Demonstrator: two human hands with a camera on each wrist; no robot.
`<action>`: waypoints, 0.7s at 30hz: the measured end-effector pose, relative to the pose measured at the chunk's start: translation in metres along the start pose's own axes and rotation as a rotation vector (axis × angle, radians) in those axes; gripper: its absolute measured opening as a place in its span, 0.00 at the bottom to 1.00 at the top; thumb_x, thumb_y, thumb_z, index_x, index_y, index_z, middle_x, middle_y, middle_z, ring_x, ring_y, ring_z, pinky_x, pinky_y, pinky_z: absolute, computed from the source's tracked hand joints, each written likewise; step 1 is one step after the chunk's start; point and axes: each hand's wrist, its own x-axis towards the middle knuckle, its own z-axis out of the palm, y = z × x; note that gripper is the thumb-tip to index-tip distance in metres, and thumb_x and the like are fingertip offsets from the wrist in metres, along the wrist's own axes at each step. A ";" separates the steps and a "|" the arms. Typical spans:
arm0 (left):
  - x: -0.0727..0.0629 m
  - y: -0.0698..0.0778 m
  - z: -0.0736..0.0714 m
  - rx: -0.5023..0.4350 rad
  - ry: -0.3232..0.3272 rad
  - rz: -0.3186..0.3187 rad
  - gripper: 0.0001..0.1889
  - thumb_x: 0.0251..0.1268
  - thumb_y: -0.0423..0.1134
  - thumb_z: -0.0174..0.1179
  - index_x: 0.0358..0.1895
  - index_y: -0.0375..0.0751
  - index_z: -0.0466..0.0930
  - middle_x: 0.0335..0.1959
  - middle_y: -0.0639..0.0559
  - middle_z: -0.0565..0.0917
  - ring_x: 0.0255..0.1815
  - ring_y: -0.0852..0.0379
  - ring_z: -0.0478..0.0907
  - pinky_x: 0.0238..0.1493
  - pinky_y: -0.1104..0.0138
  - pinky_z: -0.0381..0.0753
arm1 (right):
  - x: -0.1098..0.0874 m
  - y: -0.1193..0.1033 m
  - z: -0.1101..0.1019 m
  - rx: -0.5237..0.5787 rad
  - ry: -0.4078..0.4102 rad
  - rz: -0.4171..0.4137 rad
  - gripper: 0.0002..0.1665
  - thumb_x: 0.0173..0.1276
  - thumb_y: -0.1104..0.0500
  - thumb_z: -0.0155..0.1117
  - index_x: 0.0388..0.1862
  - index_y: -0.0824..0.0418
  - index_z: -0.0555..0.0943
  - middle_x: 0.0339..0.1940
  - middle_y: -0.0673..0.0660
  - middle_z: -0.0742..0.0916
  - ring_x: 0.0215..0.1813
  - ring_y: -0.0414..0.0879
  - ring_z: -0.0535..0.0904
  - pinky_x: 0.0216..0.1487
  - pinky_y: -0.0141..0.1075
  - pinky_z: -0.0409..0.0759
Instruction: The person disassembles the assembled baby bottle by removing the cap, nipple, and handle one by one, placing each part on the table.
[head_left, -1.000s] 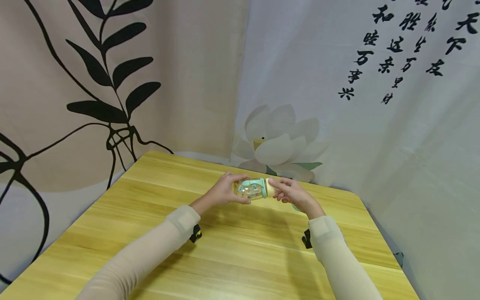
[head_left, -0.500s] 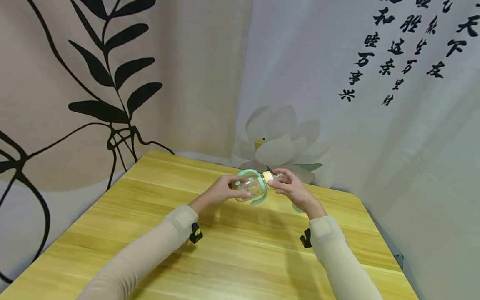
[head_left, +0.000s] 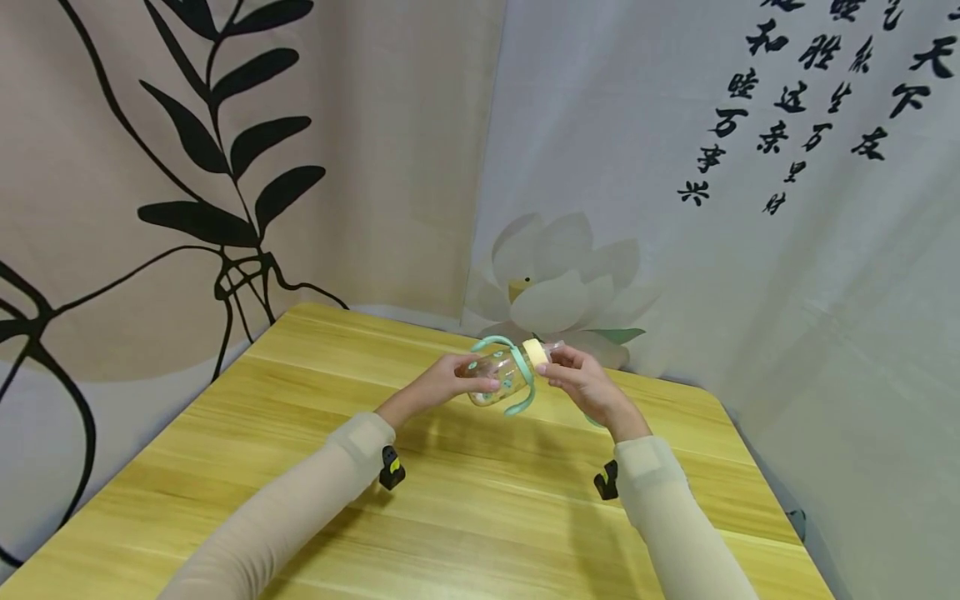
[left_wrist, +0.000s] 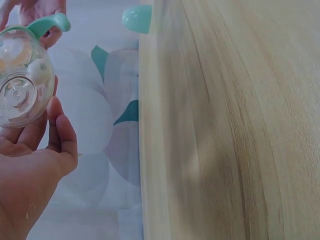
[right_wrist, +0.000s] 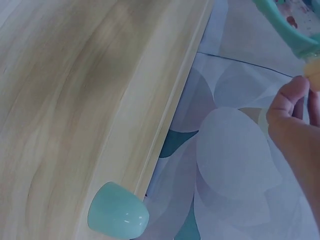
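A clear baby bottle (head_left: 507, 372) with a mint two-handled ring (head_left: 522, 367) is held above the far part of the table, lying nearly sideways. Its pale yellow collar (head_left: 535, 352) and clear teat end point right and slightly up. My left hand (head_left: 442, 381) grips the bottle's body near the base, thumb on the near side. With thumb and fingers, my right hand (head_left: 588, 386) pinches the collar; it partly covers the teat end. In the left wrist view the bottle's round base (left_wrist: 20, 97) shows. A mint dome-shaped cap (right_wrist: 118, 211) lies on the table, mostly hidden behind my right hand in the head view.
The wooden table (head_left: 480, 500) spreads below both forearms. Its far edge runs close behind the bottle and the cap. Behind it hangs a cloth (head_left: 615, 150) printed with a lotus, leaves and written characters.
The bottle has turned about its long axis, so its handles now stand out above and below. Its collar end has tipped up slightly. My right fingers have shifted on the collar.
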 end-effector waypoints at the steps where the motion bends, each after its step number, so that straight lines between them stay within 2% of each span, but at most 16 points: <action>1: 0.000 0.000 0.000 -0.004 -0.001 0.001 0.40 0.66 0.60 0.70 0.76 0.42 0.74 0.51 0.45 0.87 0.54 0.50 0.82 0.64 0.49 0.80 | 0.000 0.000 0.000 0.004 0.003 0.003 0.12 0.77 0.64 0.64 0.56 0.56 0.78 0.52 0.50 0.82 0.53 0.45 0.77 0.55 0.34 0.78; 4: 0.001 -0.001 0.000 -0.017 -0.008 0.005 0.38 0.67 0.60 0.70 0.75 0.43 0.75 0.51 0.45 0.88 0.54 0.50 0.83 0.65 0.47 0.80 | 0.000 0.001 0.000 0.013 0.009 0.002 0.13 0.77 0.63 0.64 0.57 0.53 0.78 0.54 0.50 0.81 0.53 0.45 0.75 0.52 0.33 0.76; 11: 0.001 -0.002 -0.001 -0.020 -0.014 -0.011 0.40 0.68 0.62 0.68 0.77 0.43 0.73 0.62 0.45 0.85 0.65 0.46 0.80 0.72 0.42 0.74 | -0.001 0.001 -0.002 0.025 0.048 -0.059 0.09 0.78 0.64 0.62 0.52 0.55 0.75 0.48 0.49 0.78 0.48 0.43 0.73 0.47 0.32 0.75; 14: 0.000 -0.004 -0.002 -0.016 -0.003 -0.023 0.39 0.68 0.62 0.69 0.76 0.44 0.75 0.65 0.45 0.83 0.66 0.45 0.79 0.72 0.41 0.73 | 0.000 -0.002 -0.004 0.048 0.082 -0.077 0.10 0.79 0.65 0.61 0.53 0.56 0.74 0.47 0.48 0.77 0.47 0.42 0.73 0.46 0.31 0.75; 16: -0.001 -0.004 -0.003 -0.010 0.001 -0.023 0.38 0.67 0.62 0.69 0.75 0.45 0.76 0.65 0.46 0.83 0.66 0.46 0.79 0.72 0.41 0.74 | 0.000 -0.006 -0.006 0.071 0.113 -0.079 0.12 0.78 0.65 0.61 0.57 0.57 0.73 0.47 0.47 0.78 0.47 0.41 0.74 0.46 0.31 0.75; 21: -0.001 -0.006 -0.004 -0.001 0.001 -0.016 0.38 0.67 0.61 0.68 0.75 0.43 0.75 0.60 0.46 0.86 0.62 0.48 0.81 0.71 0.44 0.75 | 0.000 -0.018 -0.010 0.091 0.178 -0.105 0.25 0.81 0.62 0.58 0.73 0.65 0.68 0.54 0.49 0.78 0.51 0.42 0.74 0.48 0.32 0.74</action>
